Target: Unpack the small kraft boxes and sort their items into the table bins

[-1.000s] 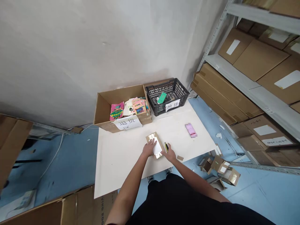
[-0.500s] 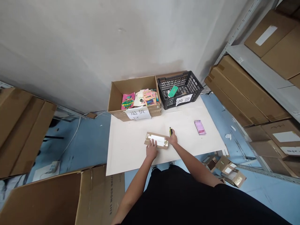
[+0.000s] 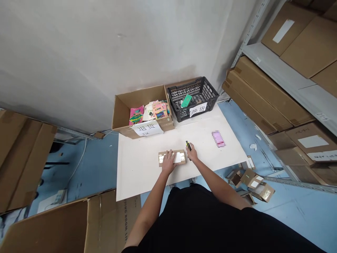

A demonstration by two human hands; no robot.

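Note:
A small brown cardboard parcel [image 3: 178, 156] with a white label lies flat on the white tabletop [image 3: 142, 168]. My left hand [image 3: 167, 162] rests on the parcel's left half with the fingers spread, pressing it down. At the parcel's right end, my right hand [image 3: 193, 153] is closed round a black and yellow cutter [image 3: 187, 145], whose tip points away from me.
An open cardboard box of colourful booklets [image 3: 147, 114] and a black plastic crate [image 3: 193, 98] holding a green item stand at the table's far edge. A pink item [image 3: 218, 138] lies to the right. Shelves of cartons stand right; torn cardboard scraps [image 3: 252, 182] litter the blue floor.
The parcel has been turned from slanting to lying crosswise. My left hand stayed on it and the right hand with the cutter moved to its right end. The camera view shifted.

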